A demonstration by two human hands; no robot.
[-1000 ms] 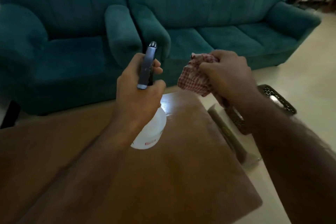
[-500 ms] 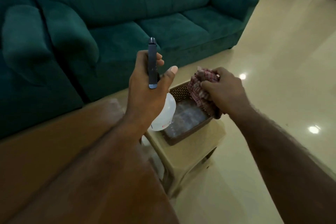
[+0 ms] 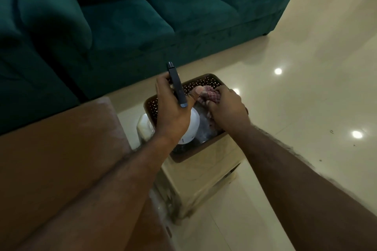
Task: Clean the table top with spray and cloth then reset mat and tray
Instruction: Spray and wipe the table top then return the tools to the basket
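Observation:
My left hand (image 3: 173, 112) grips a spray bottle (image 3: 190, 126) by its neck; the white body hangs below my palm and the dark trigger head sticks up above my fingers. My right hand (image 3: 227, 109) is closed around a red-checked cloth (image 3: 210, 93). Both hands are over a brown perforated tray (image 3: 201, 82), which sits on a beige plastic stool (image 3: 206, 179). The bottle's base is down inside the tray. The brown wooden table top (image 3: 61, 138) lies to the left, under my left forearm. No mat can be made out.
A teal sofa (image 3: 153, 12) runs along the back, close behind the table and stool. Glossy cream floor (image 3: 306, 87) spreads to the right. Something clear and shiny lies in the tray under my hands.
The view has swung right from the table to the stool. Both hands moved with bottle and cloth from above the table down into the tray.

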